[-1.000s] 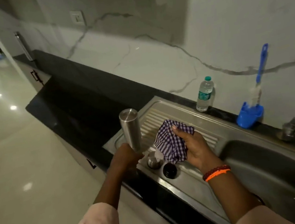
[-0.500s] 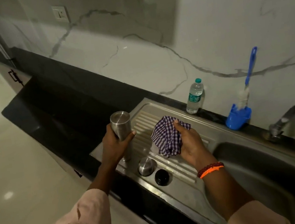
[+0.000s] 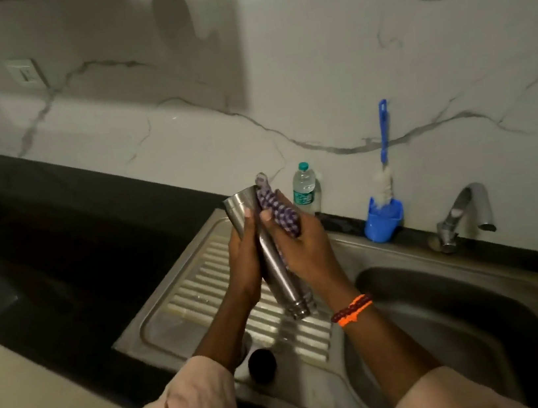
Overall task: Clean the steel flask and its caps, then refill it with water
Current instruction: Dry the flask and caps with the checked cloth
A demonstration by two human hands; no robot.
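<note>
One flask (image 3: 269, 255), two hands (image 3: 244, 262), one cloth (image 3: 279, 214)

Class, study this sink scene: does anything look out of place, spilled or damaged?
Nothing stands out. The flask is upside down, but both hands hold it for wiping with the cloth, mouth over the draining board.

**One head camera, looking down at the sink**

There is only one view, so no part is shared with a second camera. It comes from the person's head and faces forward and down, a little to the right. The two forearms enter from the bottom edge, so it is close to the work. The ribbed steel draining board (image 3: 209, 281) lies in the middle, the white marble wall (image 3: 312, 76) fills the top, and the steel tap (image 3: 462, 214) stands at right.
</note>
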